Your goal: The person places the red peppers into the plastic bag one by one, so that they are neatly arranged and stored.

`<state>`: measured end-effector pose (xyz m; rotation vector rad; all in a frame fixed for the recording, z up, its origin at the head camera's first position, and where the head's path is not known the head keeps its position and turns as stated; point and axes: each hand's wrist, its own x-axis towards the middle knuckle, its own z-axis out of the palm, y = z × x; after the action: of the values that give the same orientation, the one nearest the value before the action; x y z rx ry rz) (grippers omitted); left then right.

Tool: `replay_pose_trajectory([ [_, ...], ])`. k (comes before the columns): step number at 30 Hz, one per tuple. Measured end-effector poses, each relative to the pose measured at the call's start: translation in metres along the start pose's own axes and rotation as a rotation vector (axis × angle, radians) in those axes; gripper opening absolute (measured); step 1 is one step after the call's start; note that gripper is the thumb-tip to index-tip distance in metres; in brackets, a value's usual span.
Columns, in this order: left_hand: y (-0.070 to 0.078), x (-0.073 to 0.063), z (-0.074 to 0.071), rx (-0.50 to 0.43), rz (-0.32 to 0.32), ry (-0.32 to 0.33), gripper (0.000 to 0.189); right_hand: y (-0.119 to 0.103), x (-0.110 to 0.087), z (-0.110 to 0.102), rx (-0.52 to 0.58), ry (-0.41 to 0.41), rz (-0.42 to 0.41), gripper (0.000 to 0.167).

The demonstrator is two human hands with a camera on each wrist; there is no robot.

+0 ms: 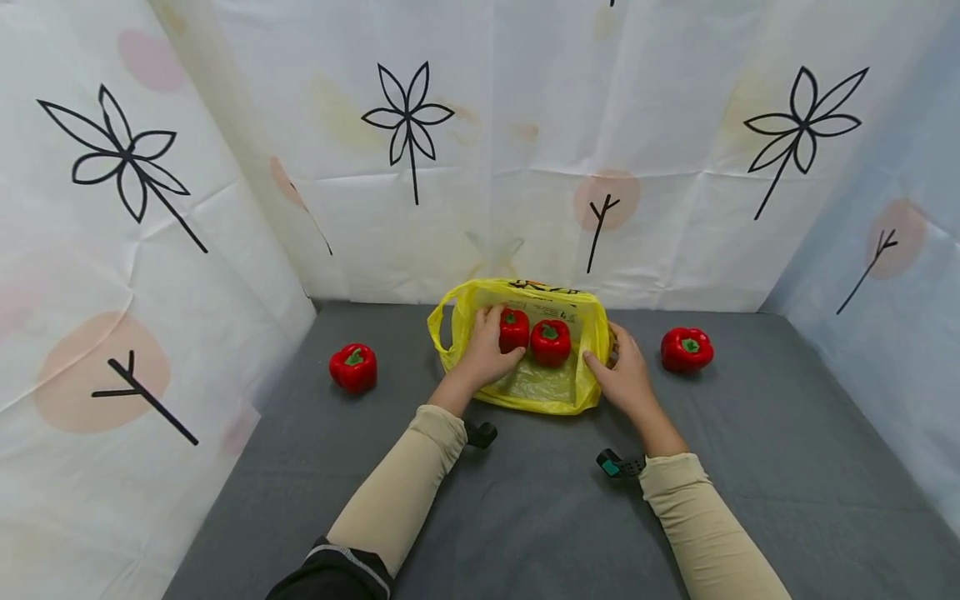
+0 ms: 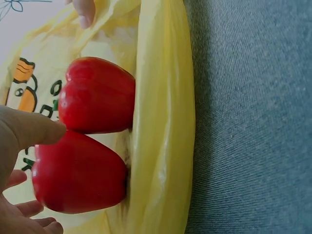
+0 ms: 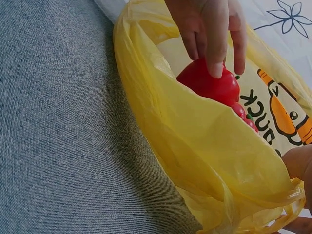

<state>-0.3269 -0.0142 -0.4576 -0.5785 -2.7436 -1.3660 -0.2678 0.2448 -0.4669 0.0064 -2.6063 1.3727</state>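
Note:
A yellow plastic bag [image 1: 534, 403] lies with its mouth facing me, two red bell peppers inside. My left hand [image 1: 480, 358] reaches in at the left side. Its thumb is in front of the left bell pepper [image 1: 515, 332] and its fingers are behind, around the fruit; the left wrist view has the thumb at this pepper's [image 2: 80, 175] edge. Beside it sits the other bell pepper [image 1: 551, 343], green stem showing. At the bag's right edge my right hand [image 1: 628, 377] grips the plastic, thumb at the inside and fingers at the outside, partly hidden.
One red bell pepper [image 1: 353, 368] stands on the grey cloth left of the bag, another bell pepper [image 1: 686, 350] to its right. Patterned white curtains [image 1: 487, 225] enclose the table's [image 1: 540, 517] back and sides. Dark straps with devices are on both wrists.

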Motion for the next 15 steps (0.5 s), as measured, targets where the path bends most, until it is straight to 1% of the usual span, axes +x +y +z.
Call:
replay_pose_trajectory([
  [3, 0.004, -0.008, -0.003, -0.013, 0.014, -0.003, 0.088, 0.000, 0.000, 0.000, 0.001, 0.004, -0.005, 0.073],
  [8, 0.011, -0.025, -0.011, -0.039, 0.039, -0.004, 0.085, 0.002, 0.001, 0.001, 0.018, 0.010, -0.013, 0.073],
  [13, 0.011, -0.040, -0.021, -0.041, 0.090, 0.044, 0.079, 0.003, 0.001, 0.001, 0.020, 0.013, -0.017, 0.073],
  [15, 0.010, -0.046, -0.026, -0.017, 0.120, 0.075, 0.076, 0.003, 0.001, 0.001, 0.018, 0.012, -0.014, 0.073],
])
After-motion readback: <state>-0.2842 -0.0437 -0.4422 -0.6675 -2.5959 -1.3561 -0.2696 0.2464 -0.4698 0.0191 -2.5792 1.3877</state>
